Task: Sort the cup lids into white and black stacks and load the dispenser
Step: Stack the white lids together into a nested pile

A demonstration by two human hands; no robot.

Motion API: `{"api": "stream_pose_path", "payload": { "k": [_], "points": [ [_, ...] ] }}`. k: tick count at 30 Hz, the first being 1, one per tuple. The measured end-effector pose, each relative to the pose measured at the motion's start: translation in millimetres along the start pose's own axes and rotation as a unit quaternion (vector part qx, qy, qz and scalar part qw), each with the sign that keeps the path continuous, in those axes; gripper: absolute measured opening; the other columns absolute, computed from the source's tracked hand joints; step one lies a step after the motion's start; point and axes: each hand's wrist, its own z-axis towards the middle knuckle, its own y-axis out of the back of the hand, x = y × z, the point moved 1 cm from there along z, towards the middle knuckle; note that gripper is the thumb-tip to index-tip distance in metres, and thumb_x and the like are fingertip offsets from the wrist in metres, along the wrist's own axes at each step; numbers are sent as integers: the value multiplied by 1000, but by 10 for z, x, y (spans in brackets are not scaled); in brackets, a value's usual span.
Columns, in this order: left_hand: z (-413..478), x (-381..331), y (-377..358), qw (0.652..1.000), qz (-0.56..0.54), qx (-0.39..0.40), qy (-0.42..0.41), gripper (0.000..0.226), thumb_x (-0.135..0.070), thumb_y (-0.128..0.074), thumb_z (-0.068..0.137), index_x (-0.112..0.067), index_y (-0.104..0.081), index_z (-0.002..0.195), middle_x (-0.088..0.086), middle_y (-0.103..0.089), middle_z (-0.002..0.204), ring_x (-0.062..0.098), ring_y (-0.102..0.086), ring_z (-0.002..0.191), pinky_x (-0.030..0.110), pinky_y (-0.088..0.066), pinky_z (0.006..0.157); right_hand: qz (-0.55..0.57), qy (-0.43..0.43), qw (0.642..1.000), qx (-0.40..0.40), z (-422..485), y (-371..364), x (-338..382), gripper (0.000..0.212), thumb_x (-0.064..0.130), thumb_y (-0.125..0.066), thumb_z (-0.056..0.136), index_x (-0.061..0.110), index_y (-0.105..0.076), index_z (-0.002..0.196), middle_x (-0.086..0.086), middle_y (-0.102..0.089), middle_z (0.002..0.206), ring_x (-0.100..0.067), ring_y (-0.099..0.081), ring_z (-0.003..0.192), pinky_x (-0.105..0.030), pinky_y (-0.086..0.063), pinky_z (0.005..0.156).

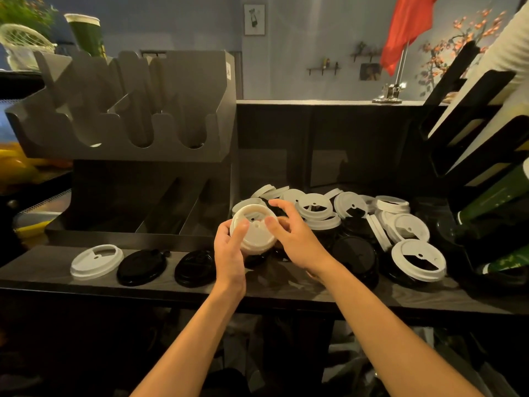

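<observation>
The left hand [229, 252] is gripping a small stack of white lids [255, 233] above the bench [43, 272], while the right hand [297, 239] is hovering just right of it, fingers [282, 209] spread and empty, the dispenser [128, 110] lying up-left.

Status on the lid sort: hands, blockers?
Left hand holds white stack. Right hand open, beside it. Mixed pile unsorted. Nothing between hands and dispenser.
</observation>
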Motion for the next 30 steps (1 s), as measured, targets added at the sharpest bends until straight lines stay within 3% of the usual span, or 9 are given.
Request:
{"api": "stream_pose_path", "payload": {
  "k": [4, 8, 11, 14, 16, 19, 22, 27, 30],
  "points": [
    [79, -64, 31, 999, 11, 36, -6, 64, -53, -73, 75, -12, -57, 121, 19, -69, 119, 35, -70, 106, 44, -59, 86, 41, -11, 999, -12, 66, 32, 36, 34, 31, -58, 102, 42, -47, 133, 7, -65, 119, -11, -64, 108, -18, -57, 73],
    [194, -156, 106, 998, 18, 58, -5, 77, -59, -82, 66, -11, -58, 121, 15, -72, 115, 30, -72, 103, 39, -60, 83, 20, -33, 999, 3, 164, 63, 132, 29, 39, -56, 101, 37, -50, 129, 5, -67, 120, -12, -67, 105, -22, -60, 72],
    [238, -158, 152, 999, 36, 26, -25, 54, -49, -80, 79, -13, -61, 115, 12, -71, 109, 28, -71, 99, 28, -56, 74, -24, -26, 998, -52, 332, 73, 163, 19, 39, -46, 106, 31, -59, 117, 3, -69, 111, -14, -67, 103, -36, -60, 88],
    [255, -133, 190, 998, 51, -1, -36, 32, -32, -73, 91, -15, -60, 114, 10, -70, 106, 18, -71, 90, 19, -55, 66, -155, -10, 984, -92, 569, 136, 205, 24, 31, -54, 103, 25, -56, 126, 8, -61, 114, -11, -60, 106, -30, -53, 89],
    [263, -110, 219, 996, 62, -28, -55, 36, -36, -74, 88, -17, -59, 114, 7, -69, 106, 17, -72, 91, 19, -56, 66, -246, -19, 968, -42, 737, 151, 207, 39, 31, -64, 96, 25, -53, 134, 6, -56, 124, -15, -58, 115, -28, -48, 89],
    [256, -76, 248, 992, 84, -54, -82, 52, -52, -72, 76, -21, -57, 115, 4, -67, 107, 22, -70, 96, 23, -58, 68, -350, -38, 935, 51, 948, 75, 179, 67, 40, -75, 87, 27, -44, 145, -2, -46, 144, -24, -53, 127, -38, -50, 101],
    [283, -28, 295, 990, 88, -75, -79, 43, -45, -73, 85, -21, -56, 117, 4, -65, 108, 22, -69, 95, 17, -56, 62, -379, -43, 920, 93, 1084, -41, 163, 80, 45, -77, 85, 31, -34, 151, -4, -44, 151, -26, -50, 130, -44, -48, 106],
    [332, 7, 308, 991, 93, -74, -66, 36, -38, -72, 91, -21, -54, 117, 3, -66, 105, 21, -69, 94, 18, -55, 63, -426, -79, 890, 144, 1180, -114, 197, 79, 40, -73, 88, 33, -31, 154, -7, -49, 148, -30, -53, 127, -44, -49, 103],
    [327, 13, 294, 991, 90, -69, -68, 35, -37, -73, 91, -22, -54, 116, 2, -66, 104, 19, -69, 93, 15, -54, 63, -450, -83, 881, 122, 1205, -100, 186, 75, 41, -75, 86, 36, -37, 150, -6, -50, 147, -30, -54, 125, -43, -50, 102]
  ]
}}
